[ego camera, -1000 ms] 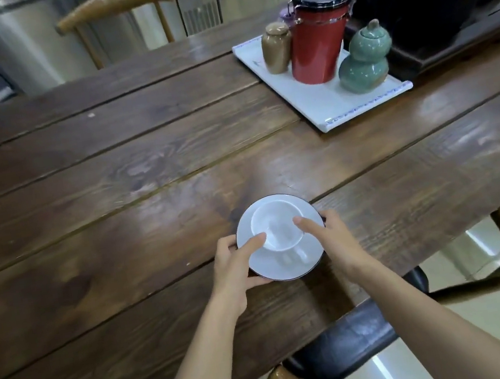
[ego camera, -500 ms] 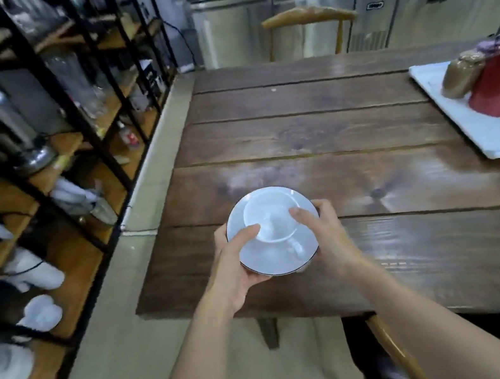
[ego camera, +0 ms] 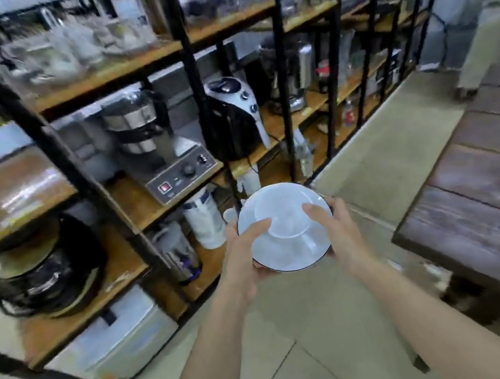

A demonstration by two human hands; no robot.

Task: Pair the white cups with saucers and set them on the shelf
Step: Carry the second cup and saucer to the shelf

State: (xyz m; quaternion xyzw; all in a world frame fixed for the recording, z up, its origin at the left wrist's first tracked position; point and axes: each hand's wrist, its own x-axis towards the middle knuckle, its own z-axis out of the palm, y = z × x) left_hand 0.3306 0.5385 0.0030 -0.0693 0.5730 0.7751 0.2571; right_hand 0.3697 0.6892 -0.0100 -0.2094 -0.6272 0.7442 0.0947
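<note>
Head view. Both hands carry one paired set in the air above the tiled floor (ego camera: 306, 363), between the shelf unit (ego camera: 151, 206) on the left and the corner of the wooden table (ego camera: 490, 197) on the right. The white cup (ego camera: 284, 218) sits on the middle of the saucer (ego camera: 287, 256), whose thin dark rim shows along its near edge.

The left hand (ego camera: 240, 257) clamps the saucer's left edge, thumb over the top reaching the cup wall, remaining fingers underneath and out of sight. The right hand (ego camera: 338, 234) mirrors it on the right edge, thumb pressed toward the cup's right side. Thus both hands are closed on the set, none spread free.

Handling, as a judgement: the ware looks like glazed ceramic, so stiff, light, smooth and breakable. The cup is only resting on the saucer and could slide if the saucer tilts; the thumbs against the cup guard against that. The sound hold is at opposite rim edges, kept level.

The shelf boards nearest the hands are crowded: a grey machine with a red switch (ego camera: 178, 171), a black and silver coffee maker (ego camera: 235, 115), a white canister (ego camera: 205, 220) on the lower board. Motion blur hides any free spot. Setting down appears to be the step ahead.
</note>
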